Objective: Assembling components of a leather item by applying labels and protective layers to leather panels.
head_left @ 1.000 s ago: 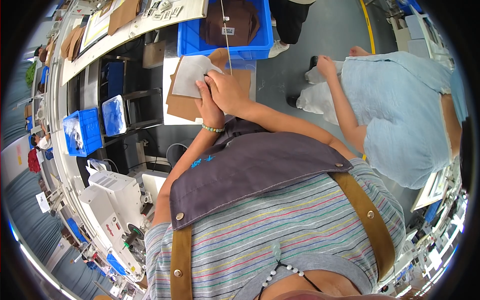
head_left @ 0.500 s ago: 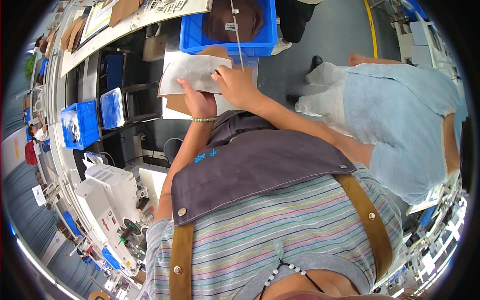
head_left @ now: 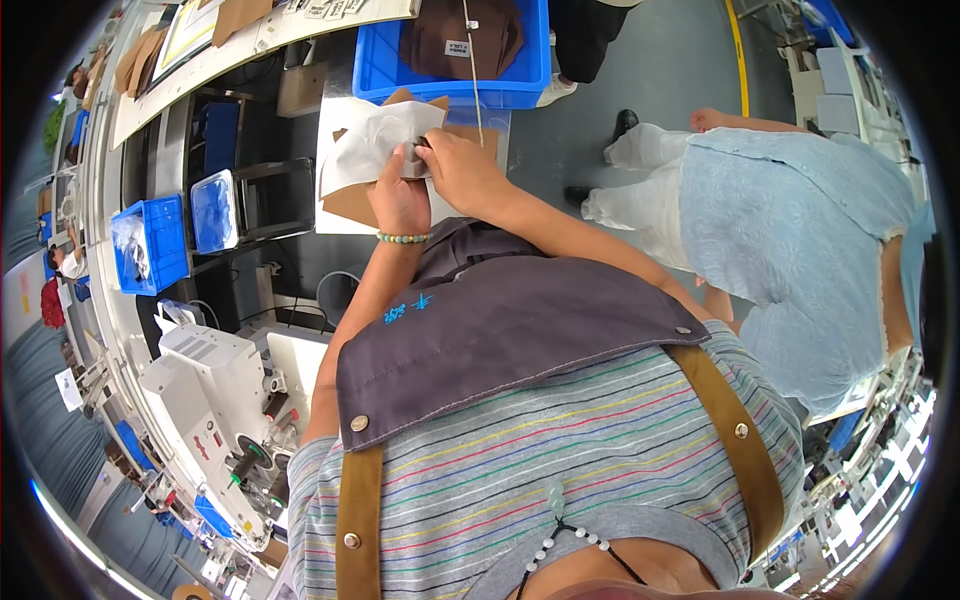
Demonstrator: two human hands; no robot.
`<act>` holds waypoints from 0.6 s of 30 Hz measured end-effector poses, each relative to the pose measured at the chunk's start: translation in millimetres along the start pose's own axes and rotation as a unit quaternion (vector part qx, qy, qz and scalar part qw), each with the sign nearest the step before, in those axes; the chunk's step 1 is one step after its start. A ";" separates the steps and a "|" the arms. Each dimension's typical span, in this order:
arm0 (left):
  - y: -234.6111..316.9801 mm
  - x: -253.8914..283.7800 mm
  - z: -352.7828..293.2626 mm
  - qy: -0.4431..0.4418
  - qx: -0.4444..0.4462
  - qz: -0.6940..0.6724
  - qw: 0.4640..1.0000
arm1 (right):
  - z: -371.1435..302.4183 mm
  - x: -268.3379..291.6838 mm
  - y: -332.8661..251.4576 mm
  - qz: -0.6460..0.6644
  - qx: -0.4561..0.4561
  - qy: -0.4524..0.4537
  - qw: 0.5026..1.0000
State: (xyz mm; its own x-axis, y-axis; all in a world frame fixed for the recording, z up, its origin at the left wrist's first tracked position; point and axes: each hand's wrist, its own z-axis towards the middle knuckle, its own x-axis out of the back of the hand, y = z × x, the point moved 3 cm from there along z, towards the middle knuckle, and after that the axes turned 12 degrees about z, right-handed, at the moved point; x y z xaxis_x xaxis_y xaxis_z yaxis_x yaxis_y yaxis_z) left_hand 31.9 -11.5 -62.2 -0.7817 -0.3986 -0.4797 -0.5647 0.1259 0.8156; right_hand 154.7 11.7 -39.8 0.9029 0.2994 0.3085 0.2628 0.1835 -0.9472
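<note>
A thin white sheet (head_left: 360,145), paper or cloth, is gripped at its near edge by my left hand (head_left: 402,203), with the thumb on top. It looks bent and crumpled. Beside that thumb, my right hand (head_left: 462,175) is closed at the sheet's right edge, pinching a small dark item (head_left: 421,143) whose kind I cannot make out. Brown card pieces (head_left: 348,204) show under and around the sheet, above a pale surface (head_left: 330,222). Just beyond is a blue bin (head_left: 375,75) with dark brown pieces (head_left: 462,30) bearing a white label inside.
A thin pale rod (head_left: 474,80) crosses the bin. To the left are a worktable (head_left: 270,38), a smaller blue crate (head_left: 180,255) and a white machine (head_left: 215,365). A person in light blue clothing (head_left: 790,250) is close at my right; another stands behind the bin.
The white sheet has gone from fairly flat to bent and crumpled. My right hand has shifted slightly left, closer to my left thumb.
</note>
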 end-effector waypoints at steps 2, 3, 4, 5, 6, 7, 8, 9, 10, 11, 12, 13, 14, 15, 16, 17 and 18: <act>0.7 -2.7 -0.7 0.011 0.011 -0.023 1.000 | 0.9 1.5 0.3 -0.005 -0.018 0.001 1.000; 0.6 -2.2 0.4 0.014 0.012 -0.018 1.000 | 0.7 1.0 0.4 -0.005 -0.017 0.000 1.000; 0.5 -1.5 0.9 0.018 0.012 -0.012 1.000 | 0.6 0.8 0.5 0.002 -0.011 0.004 1.000; -0.1 -0.9 0.0 0.018 0.012 -0.013 1.000 | 0.6 0.6 0.5 0.008 -0.005 0.008 1.000; -0.2 -1.8 -1.5 0.022 0.005 -0.002 1.000 | 0.9 0.5 1.0 0.008 -0.005 0.008 1.000; 0.3 -3.0 -2.5 0.025 -0.002 0.008 1.000 | 1.2 0.2 1.7 0.005 -0.008 0.005 1.000; 0.4 -3.7 -2.4 0.025 -0.002 0.008 1.000 | 1.6 0.0 2.4 0.002 -0.011 0.003 1.000; 0.3 -3.4 -2.2 0.022 -0.010 0.007 1.000 | 1.7 -0.4 2.8 0.002 -0.011 0.003 1.000; 0.3 -3.0 -2.0 0.018 -0.017 0.005 1.000 | 1.9 -0.7 3.1 0.003 -0.009 0.003 1.000; -0.1 -2.2 -2.1 0.018 -0.017 0.005 1.000 | 2.1 -1.1 3.4 0.004 -0.008 0.004 1.000; -0.1 -2.3 -2.7 0.017 -0.018 0.005 1.000 | 2.1 -1.5 4.5 0.004 -0.009 0.004 1.000; -0.1 -2.5 -3.2 0.016 -0.019 0.005 1.000 | 2.0 -2.1 5.4 0.006 -0.006 0.004 1.000; 0.0 -2.5 -3.4 0.016 -0.019 0.005 1.000 | 2.0 -2.8 6.2 0.008 -0.004 0.005 1.000; 0.2 -2.9 -3.8 0.018 -0.013 0.002 1.000 | 2.0 -2.9 6.2 0.008 -0.004 0.005 1.000; 0.3 -3.3 -4.2 0.020 -0.007 -0.001 1.000 | 2.1 -3.2 6.3 0.006 -0.005 0.002 1.000; 0.5 -3.8 -5.0 0.020 -0.007 -0.001 1.000 | 2.1 -3.5 6.4 0.004 -0.007 0.000 1.000; 1.6 -4.8 -6.2 0.020 -0.011 0.005 1.000 | 2.4 -3.6 5.8 0.004 -0.007 0.000 1.000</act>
State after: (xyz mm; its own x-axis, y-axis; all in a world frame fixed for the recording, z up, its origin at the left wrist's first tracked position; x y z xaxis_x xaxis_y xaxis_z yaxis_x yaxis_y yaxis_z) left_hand 36.5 -15.1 -56.6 -0.7758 -0.4332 -0.4588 -0.5508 0.1102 0.8274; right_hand 152.1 13.9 -46.2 0.9052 0.3006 0.3004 0.2599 0.1676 -0.9510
